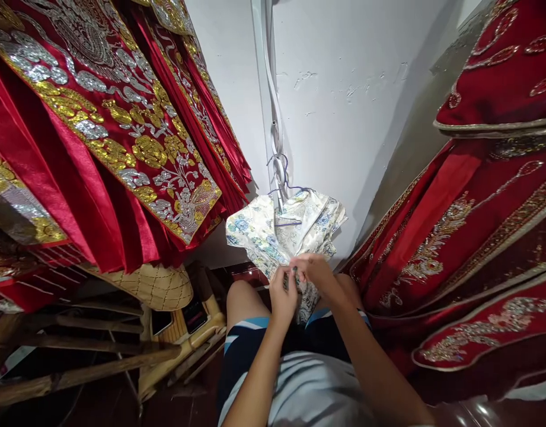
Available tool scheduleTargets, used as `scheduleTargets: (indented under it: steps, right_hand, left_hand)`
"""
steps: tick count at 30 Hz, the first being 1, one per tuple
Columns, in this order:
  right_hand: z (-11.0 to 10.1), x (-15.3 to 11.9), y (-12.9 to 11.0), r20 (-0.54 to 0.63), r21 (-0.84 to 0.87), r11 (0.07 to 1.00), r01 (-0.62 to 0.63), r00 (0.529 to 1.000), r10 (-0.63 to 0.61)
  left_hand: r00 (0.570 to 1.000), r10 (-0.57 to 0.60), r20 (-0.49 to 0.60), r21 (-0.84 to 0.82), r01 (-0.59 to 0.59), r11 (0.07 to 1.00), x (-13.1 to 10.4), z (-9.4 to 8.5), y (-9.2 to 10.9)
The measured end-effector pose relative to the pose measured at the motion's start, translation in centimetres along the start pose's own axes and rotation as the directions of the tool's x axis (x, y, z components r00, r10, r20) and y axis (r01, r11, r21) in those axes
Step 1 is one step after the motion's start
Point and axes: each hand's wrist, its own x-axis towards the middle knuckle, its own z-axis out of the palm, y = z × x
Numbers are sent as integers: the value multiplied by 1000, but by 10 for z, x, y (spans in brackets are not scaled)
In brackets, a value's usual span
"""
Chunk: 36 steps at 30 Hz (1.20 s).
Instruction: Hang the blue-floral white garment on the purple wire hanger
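A short-sleeved floral shirt (255, 228), cream with blue and yellow flowers, hangs on a dark purple hanger (294, 188) in front of me. Its collar lies apart in a V, and the lower part drops between my knees. At the bottom of that V, my left hand (283, 290) pinches the front edge of the cloth. My right hand (316, 274) is closed on the same spot, its fingertips meeting those of the left. What lies between the fingertips is too small to make out; the fingers partly cover the shirt front.
The hanger hooks onto a white metal stand (262, 77) before a white wall (344, 65). Red embroidered garments (152, 154) hang at left, and more red beaded garments (468, 231) at right. A bamboo bench (201, 335) with two phones (195, 314) stands at lower left.
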Motion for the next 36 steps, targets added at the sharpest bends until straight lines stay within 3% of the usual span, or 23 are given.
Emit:
scheduleTargets:
  steps: [5,9,12,15,16,19,21,23,26,29,36]
  right_hand:
    - [-17,42,-54,-107,113,986,120,988,-108]
    - [-13,58,-96,-124,149,952,266,961,-249]
    - [-9,55,-99,-128,133,946,297,951,-281]
    - [-8,47,-89,-92,118,953,280,958,-270]
    - [-7,44,-86,-85,108,952,286,957,-278]
    - [-2,37,-86,-64,60,945,323,946,-319]
    - [2,35,-90,-43,27,943,330,943,-329]
    - [4,35,-95,-44,0,939,345,938,-344]
    - [0,38,-95,-89,-35,913,406,909,-407]
    - [-8,41,-83,-72,-83,900,427,898,-433]
    - [-8,48,-31,-92,-170,939,298,944,-317]
  left_hand:
    - [996,7,88,66,-13,998,-12,9,-11]
    - [992,-11,123,72,2,997,-9,13,-19]
    - [964,-65,257,47,55,997,4,8,-20]
    - [924,-82,373,-6,90,996,30,-5,1]
    - [928,-64,366,-37,84,996,42,-11,13]
    - [990,100,100,-203,-78,976,84,-27,59]
    - [980,197,8,-213,-191,958,112,-34,86]
    - [958,285,21,-128,-280,951,134,-38,102]
    - [928,351,129,35,-358,933,152,-39,106]
    - [899,396,187,96,-418,903,153,-37,97]
    - [893,437,-113,71,-431,900,154,-41,94]
